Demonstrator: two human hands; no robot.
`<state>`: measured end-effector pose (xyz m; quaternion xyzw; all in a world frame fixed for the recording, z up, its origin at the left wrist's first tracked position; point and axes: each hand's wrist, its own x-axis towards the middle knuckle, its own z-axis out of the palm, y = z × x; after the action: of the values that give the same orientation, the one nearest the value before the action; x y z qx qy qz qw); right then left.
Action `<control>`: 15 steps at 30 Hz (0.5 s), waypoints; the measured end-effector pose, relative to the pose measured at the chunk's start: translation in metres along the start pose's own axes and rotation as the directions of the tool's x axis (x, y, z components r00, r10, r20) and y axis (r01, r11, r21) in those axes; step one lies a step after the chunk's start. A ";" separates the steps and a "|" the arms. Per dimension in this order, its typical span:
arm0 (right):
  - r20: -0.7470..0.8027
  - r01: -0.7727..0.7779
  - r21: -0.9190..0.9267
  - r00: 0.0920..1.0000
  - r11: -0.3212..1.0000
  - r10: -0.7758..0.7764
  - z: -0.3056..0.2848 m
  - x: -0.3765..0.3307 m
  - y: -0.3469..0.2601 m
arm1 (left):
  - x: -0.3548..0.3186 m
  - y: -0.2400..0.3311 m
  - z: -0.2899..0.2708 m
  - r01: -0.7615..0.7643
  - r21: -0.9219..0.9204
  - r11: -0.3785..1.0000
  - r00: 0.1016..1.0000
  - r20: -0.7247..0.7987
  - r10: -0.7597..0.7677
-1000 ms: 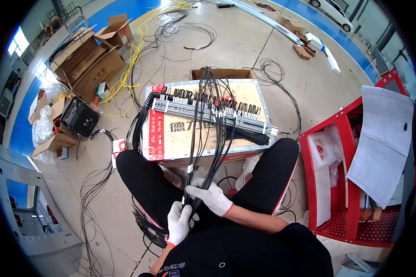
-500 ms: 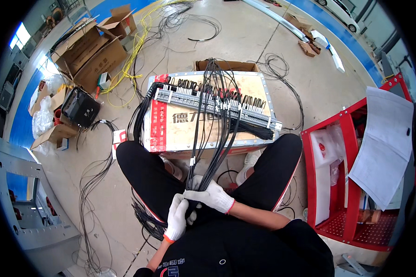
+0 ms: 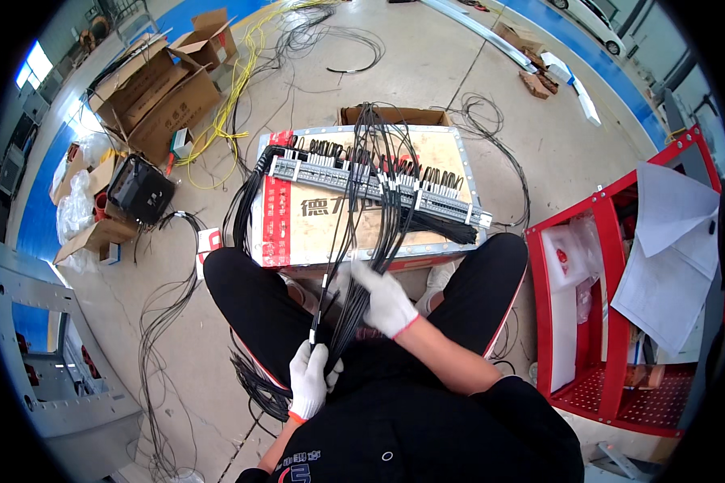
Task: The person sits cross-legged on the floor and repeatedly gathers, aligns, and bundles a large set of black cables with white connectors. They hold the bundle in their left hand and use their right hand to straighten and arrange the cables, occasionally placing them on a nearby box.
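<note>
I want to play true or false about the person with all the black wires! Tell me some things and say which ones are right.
1. Both hands wear white gloves. True: the left hand and the right hand are gloved.
2. The left hand grips the bundle of black wires. True.
3. The wires run up to a blue bucket. False: they run to the terminal strip on a flat panel.
4. The red shelf rack stands on the person's left. False: it is on their right.
5. Yellow cable lies on the floor. True.
</note>
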<state>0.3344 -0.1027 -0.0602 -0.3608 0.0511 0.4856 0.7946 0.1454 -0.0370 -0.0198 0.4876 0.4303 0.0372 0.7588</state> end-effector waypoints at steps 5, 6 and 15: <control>-0.196 -0.105 0.036 0.975 0.994 0.110 0.028 0.056 -0.053 | -0.003 0.002 0.004 -0.043 -0.062 0.997 0.996 -0.083 0.038; -0.157 -0.104 0.096 0.981 0.990 0.118 0.022 0.072 -0.066 | -0.005 0.004 0.007 -0.019 -0.052 0.998 0.995 -0.097 0.014; 0.039 -0.096 0.062 0.995 0.993 0.093 -0.008 0.102 -0.092 | -0.005 0.000 0.005 -0.021 0.002 1.000 1.000 -0.021 0.021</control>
<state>0.4646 -0.0573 -0.0625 -0.3236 0.0694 0.5272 0.7827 0.1459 -0.0431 -0.0161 0.4924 0.4330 0.0498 0.7534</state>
